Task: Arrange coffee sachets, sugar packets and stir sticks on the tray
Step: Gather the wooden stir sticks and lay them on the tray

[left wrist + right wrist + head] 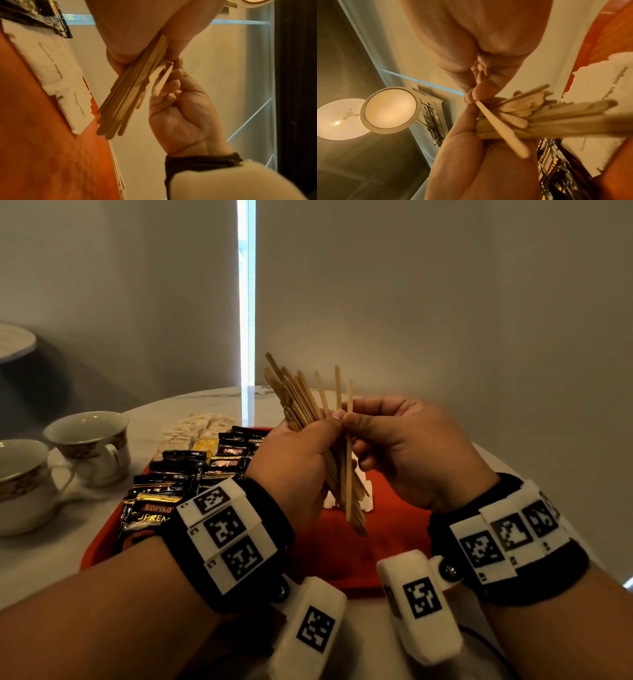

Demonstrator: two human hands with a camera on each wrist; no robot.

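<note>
My left hand [301,453] grips a fanned bundle of wooden stir sticks [294,398] above the red tray [342,553]. My right hand [394,440] pinches a single stir stick [348,474] between thumb and forefinger, right beside the bundle. In the left wrist view the bundle [123,102] hangs over the tray [42,148], with the right hand [185,112] at its side. The right wrist view shows the pinched stick [501,129] crossing the bundle [556,115]. Black coffee sachets [191,477] lie in rows on the tray's left. White brown sugar packets [56,71] lie on the tray under the sticks.
Two gold-trimmed teacups [92,446] [20,484] stand on the white table [51,559] left of the tray. More pale packets [198,429] lie at the tray's far end. A wall and a bright window strip [246,302] stand behind the table.
</note>
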